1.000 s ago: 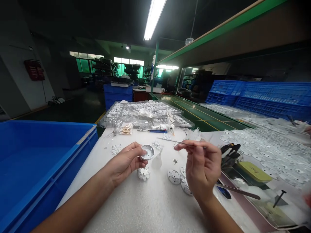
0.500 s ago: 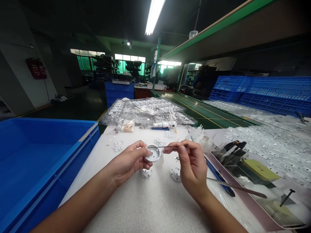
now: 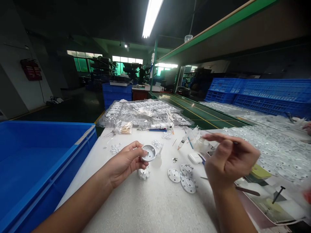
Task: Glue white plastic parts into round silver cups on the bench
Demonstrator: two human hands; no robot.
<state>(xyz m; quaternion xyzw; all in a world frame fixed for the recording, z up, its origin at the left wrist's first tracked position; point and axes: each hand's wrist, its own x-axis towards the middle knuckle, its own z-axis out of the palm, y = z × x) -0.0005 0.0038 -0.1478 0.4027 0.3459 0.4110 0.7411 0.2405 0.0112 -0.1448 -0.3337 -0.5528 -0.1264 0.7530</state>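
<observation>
White and smooth, the round cup [image 3: 151, 155] above the tabletop [image 3: 150, 207], left of three discs [image 3: 174, 175], looks light, stiff and somewhat slippery, best pinched at its rim to spare the finish. Closed on its left edge, the left hand [image 3: 127, 158] has thumb inside, fingers behind; the right hand [image 3: 230, 158] is half-curled, its hold too blurred to tell.

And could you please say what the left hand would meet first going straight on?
The left hand, with its round part, would probably meet the small clear bottle just beyond; depth is unclear, so it might pass above.
</observation>
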